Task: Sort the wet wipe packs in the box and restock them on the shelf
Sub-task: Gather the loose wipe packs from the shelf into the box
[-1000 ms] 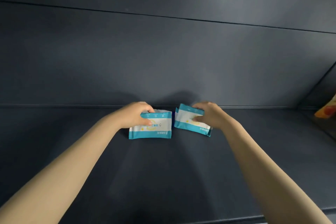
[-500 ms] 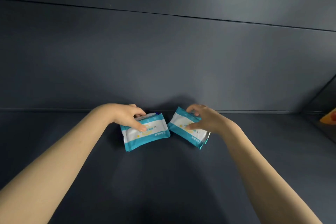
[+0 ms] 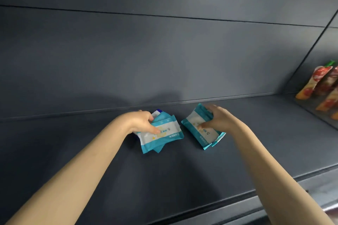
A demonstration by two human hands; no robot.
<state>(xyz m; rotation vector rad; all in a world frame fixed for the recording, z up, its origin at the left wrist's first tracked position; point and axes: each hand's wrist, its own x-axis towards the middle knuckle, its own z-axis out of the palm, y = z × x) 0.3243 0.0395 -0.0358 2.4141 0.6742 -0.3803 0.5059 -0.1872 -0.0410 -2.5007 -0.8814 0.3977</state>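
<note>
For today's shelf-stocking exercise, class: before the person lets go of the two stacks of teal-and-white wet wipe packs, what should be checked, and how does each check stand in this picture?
1. Left stack of teal-and-white wet wipe packs squared up: not ok, edges are fanned out.
2. Right stack of teal-and-white wet wipe packs squared up: not ok, lower edges stick out and it sits askew.
3. Both stacks resting on the dark grey shelf board: cannot tell.
4. Left hand and right hand each on a stack: ok.
5. Gap between the stacks: ok, they are apart.
6. Clear of the orange-red snack pouches at far right: ok.
</note>
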